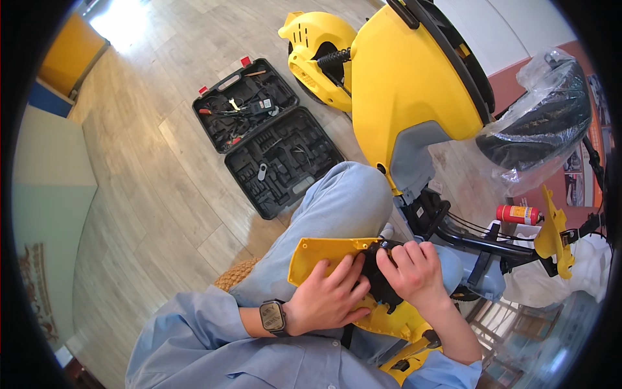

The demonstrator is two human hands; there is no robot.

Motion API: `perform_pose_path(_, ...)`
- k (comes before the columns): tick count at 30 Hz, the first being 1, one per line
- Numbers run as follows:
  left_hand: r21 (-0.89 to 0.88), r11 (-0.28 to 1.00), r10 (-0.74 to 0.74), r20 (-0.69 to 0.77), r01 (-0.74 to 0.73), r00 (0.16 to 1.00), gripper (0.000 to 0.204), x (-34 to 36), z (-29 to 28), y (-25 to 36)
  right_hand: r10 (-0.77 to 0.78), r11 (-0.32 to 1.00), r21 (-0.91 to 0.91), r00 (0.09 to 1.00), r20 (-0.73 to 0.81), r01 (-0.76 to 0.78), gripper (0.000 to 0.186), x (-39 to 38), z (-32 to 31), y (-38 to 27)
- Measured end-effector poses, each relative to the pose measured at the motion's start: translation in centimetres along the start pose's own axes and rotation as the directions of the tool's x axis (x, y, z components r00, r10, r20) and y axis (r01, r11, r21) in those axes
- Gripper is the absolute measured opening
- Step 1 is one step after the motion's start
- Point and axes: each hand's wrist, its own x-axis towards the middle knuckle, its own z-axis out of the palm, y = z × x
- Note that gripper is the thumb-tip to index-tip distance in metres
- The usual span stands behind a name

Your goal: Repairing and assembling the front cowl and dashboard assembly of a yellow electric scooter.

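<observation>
A yellow plastic panel (304, 257) with a black part (377, 275) fixed at its inner side lies across my lap. My left hand (330, 293), with a dark watch at the wrist, is laid over the panel and the black part, its fingers spread and bent around them. At the upper edge of the black part my right hand (414, 271) is closed, with the fingertips pinched together; what lies between them is hidden. Just left of those fingertips a small shiny metal piece (384, 244) shows. More yellow plastic (396, 320) extends below my hands.
An opened black tool case (285, 159) lies on the wooden floor to the left. Ahead stands a yellow scooter body (405, 71) with its black frame (479, 236) bare at the right. Beside it are a plastic-wrapped seat (541, 129) and a red fire extinguisher (518, 214).
</observation>
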Motion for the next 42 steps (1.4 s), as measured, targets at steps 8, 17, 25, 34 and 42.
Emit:
perform_pose_path(8,0.002,1.0,-0.007,0.002,0.007,1.0,0.06,0.2,-0.2,0.1,-0.119,0.99,-0.091,0.978,-0.171,0.105,0.012,0.0,2.2,0.6)
perform_pose_path(17,0.015,1.0,-0.012,0.002,0.012,1.0,0.059,0.2,-0.2,0.0,-0.008,0.999,-0.041,1.0,-0.027,0.006,0.014,-0.2,1.5,0.0)
perform_pose_path(25,0.022,1.0,0.0,0.009,0.0,1.0,0.058,0.2,-0.3,0.1,0.079,0.995,0.069,0.992,-0.1,-0.072,0.003,-0.4,1.7,0.4)
perform_pose_path(34,-0.061,0.998,-0.029,0.007,0.029,1.0,0.056,0.3,-0.4,0.0,0.057,0.997,0.058,0.998,-0.03,-0.055,0.015,0.5,1.4,0.2)
perform_pose_path(42,-0.296,0.955,-0.053,-0.103,0.02,0.993,0.036,3.6,-4.2,-2.7,0.403,0.88,0.265,0.915,0.018,-0.393,0.022,-0.4,1.0,-2.1)
